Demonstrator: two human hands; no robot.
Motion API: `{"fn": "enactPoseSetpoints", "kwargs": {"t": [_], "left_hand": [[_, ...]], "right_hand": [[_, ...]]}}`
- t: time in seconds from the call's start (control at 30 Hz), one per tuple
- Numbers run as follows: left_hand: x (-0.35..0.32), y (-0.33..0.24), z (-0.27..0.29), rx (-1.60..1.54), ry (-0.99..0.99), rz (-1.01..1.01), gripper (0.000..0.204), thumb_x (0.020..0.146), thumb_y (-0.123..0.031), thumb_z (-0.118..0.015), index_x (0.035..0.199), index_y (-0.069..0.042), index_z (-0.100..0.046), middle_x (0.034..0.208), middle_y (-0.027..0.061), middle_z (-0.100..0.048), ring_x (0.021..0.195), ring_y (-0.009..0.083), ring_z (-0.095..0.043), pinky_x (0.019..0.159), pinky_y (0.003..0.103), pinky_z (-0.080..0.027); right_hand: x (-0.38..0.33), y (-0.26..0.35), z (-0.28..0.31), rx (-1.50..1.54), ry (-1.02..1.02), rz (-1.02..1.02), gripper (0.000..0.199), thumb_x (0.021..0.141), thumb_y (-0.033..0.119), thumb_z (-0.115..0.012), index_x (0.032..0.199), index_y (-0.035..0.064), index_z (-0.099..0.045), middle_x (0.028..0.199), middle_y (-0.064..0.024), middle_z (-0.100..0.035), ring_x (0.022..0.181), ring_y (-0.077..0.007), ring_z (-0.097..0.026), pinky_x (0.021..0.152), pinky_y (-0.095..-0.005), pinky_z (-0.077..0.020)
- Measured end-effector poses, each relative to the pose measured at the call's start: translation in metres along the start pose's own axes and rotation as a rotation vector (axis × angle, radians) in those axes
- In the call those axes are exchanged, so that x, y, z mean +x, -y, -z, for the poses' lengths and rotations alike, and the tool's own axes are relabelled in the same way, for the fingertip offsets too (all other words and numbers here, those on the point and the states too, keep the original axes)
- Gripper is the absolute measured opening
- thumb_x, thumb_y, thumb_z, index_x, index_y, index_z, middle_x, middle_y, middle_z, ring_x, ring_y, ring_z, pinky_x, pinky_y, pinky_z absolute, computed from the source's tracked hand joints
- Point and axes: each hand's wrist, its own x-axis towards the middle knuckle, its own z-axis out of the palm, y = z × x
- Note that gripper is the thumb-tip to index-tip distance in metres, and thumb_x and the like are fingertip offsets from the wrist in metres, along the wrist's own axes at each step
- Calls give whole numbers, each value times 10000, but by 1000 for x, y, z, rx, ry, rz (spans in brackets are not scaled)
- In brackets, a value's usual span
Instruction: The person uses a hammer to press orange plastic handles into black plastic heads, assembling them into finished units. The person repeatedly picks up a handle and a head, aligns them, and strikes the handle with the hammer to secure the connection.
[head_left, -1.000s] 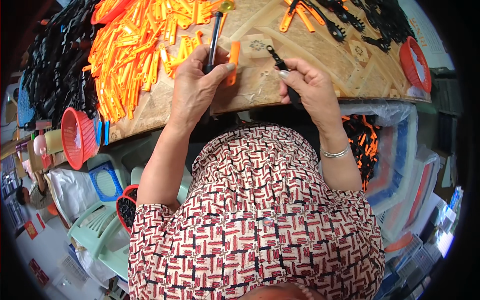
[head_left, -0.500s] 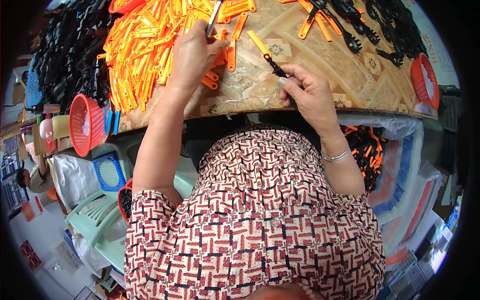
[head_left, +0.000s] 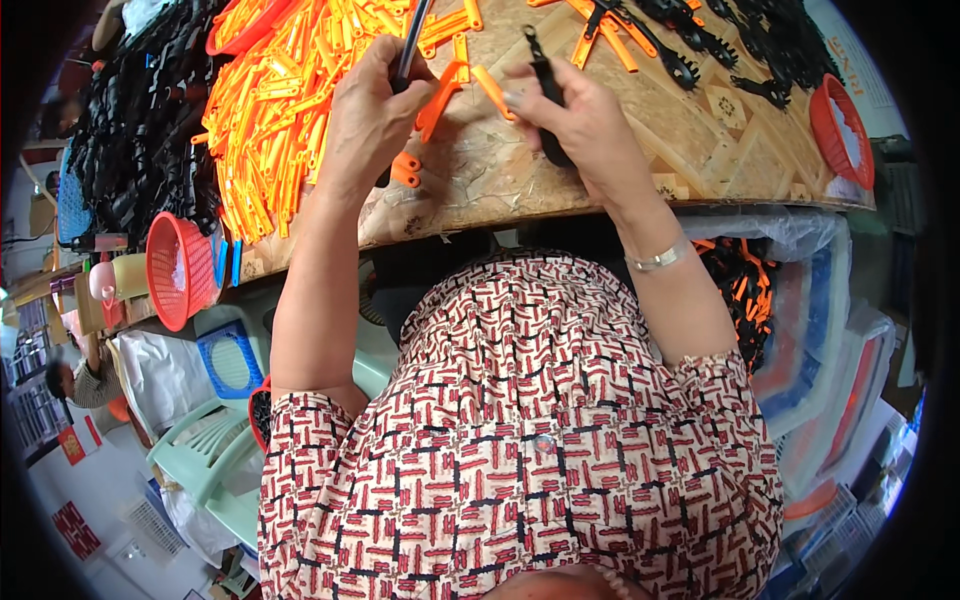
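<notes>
My left hand (head_left: 372,112) is closed around a slim tool (head_left: 410,45) with a dark handle and a metal upper part. Its lower end shows below my palm. An orange strip (head_left: 440,103) is by its fingertips; whether they touch it I cannot tell. In my right hand (head_left: 585,118) is a black plastic piece (head_left: 547,80), upright, with a narrow notched tip pointing away from me. Just left of the right fingertips is another orange strip (head_left: 492,92), apart from the black tip. Two orange ends (head_left: 406,170) lie beside my left wrist.
A large heap of orange strips (head_left: 270,130) covers the table's left, beside piled black pieces (head_left: 140,130). Toothed black pieces (head_left: 680,68) lie at the far right. Red baskets stand at the left (head_left: 180,270) and right (head_left: 840,130) edges. A bin of black and orange pieces (head_left: 740,300) stands below.
My right hand has moved up and left, turning the black piece upright. The orange strip formerly lined up with its tip is now apart from it. My left hand has shifted slightly left.
</notes>
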Motion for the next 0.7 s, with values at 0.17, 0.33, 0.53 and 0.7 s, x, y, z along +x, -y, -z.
{"fn": "enactPoseSetpoints", "kwargs": {"t": [0.17,0.33,0.53,0.7], "left_hand": [[-22,-14,0,-268,167,9,156,905,-47,-690,1013,-34,-578,926,15,-627,860,91,-608,816,242,-499],[-43,-21,-18,-692,136,185,255,933,-132,-723,1095,-43,-547,932,58,-664,728,108,-635,619,266,-559],[-49,-18,-26,-640,116,250,228,932,-134,-718,1083,-8,-604,823,11,-637,607,73,-575,566,198,-484],[-52,-15,-8,-566,69,137,183,955,-150,-693,1032,-4,-612,825,35,-657,686,71,-580,607,215,-484]], "right_hand": [[27,6,-13,79,117,-49,202,935,142,-714,1046,-24,-687,745,3,-636,541,-36,-547,489,-174,-454],[20,0,-16,245,-22,-11,154,927,108,-716,1015,-15,-692,744,-30,-676,545,-50,-593,489,-179,-483],[4,-9,-19,342,-11,1,140,963,96,-668,1027,-28,-653,758,-84,-705,574,-113,-659,519,-215,-543],[-14,0,-2,148,162,-148,186,991,174,-650,1028,-7,-660,670,-58,-676,534,-97,-636,489,-210,-514]]}}
